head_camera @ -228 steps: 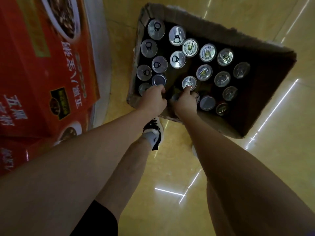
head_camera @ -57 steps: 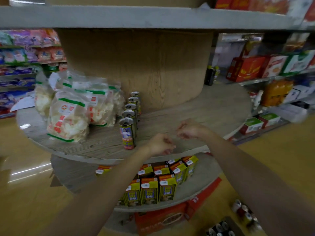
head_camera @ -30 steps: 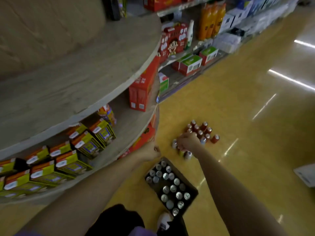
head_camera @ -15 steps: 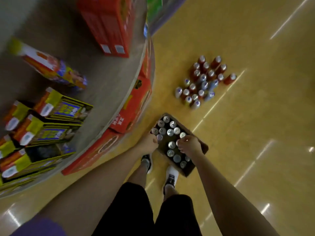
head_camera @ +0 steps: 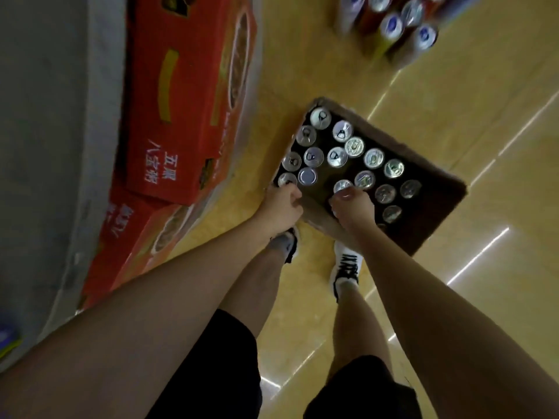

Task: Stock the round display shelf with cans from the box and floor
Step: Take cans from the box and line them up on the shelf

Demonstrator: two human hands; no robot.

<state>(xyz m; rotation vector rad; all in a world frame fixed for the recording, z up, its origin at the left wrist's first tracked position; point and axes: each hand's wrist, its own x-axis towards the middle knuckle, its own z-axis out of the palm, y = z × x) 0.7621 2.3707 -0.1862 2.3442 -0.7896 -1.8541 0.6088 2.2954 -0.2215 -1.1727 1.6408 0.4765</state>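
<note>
An open cardboard box (head_camera: 393, 141) stands on the floor at my feet, holding several silver-topped cans (head_camera: 354, 146). My left hand (head_camera: 282, 208) is at the box's near-left corner, fingers curled around the corner can (head_camera: 286, 178). My right hand (head_camera: 352, 208) reaches over the near edge, with the thumb and curled fingers on another can (head_camera: 341, 185). The fingertips of both hands are hidden. The grey rim of the round display shelf (head_camera: 45, 146) fills the left side.
Red cartons (head_camera: 181, 101) with white lettering sit under the shelf, close to the box's left side. A cluster of loose cans (head_camera: 393, 22) stands on the yellow floor at the top right. My shoes (head_camera: 346, 267) are just in front of the box.
My view swung from the shelf down to the floor. Both hands dropped from above the box into its near edge, and now curl around cans.
</note>
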